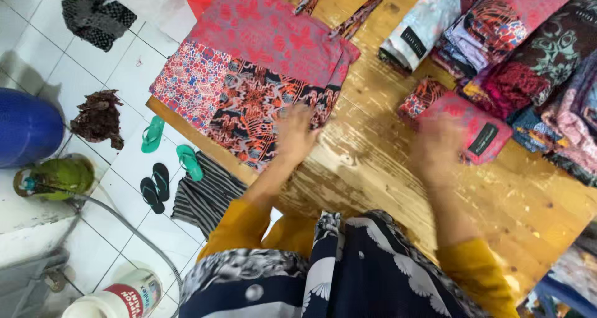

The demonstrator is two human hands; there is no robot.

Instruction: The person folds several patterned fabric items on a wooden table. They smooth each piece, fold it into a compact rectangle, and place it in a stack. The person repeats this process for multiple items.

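Two hands lie spread flat, fingers open, both blurred. Left hand (296, 133) rests on the near edge of a red patterned cloth bag (249, 75) laid flat on the wooden table (385, 169). Right hand (438, 142) touches a small folded red cloth (457, 122), beside a heap of folded cloths (516, 44).

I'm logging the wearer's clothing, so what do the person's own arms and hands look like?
Both arms wear mustard-yellow sleeves pushed up toward the elbows. The left hand and right hand are bare and motion-blurred; no gloves show, and rings or a watch cannot be made out.
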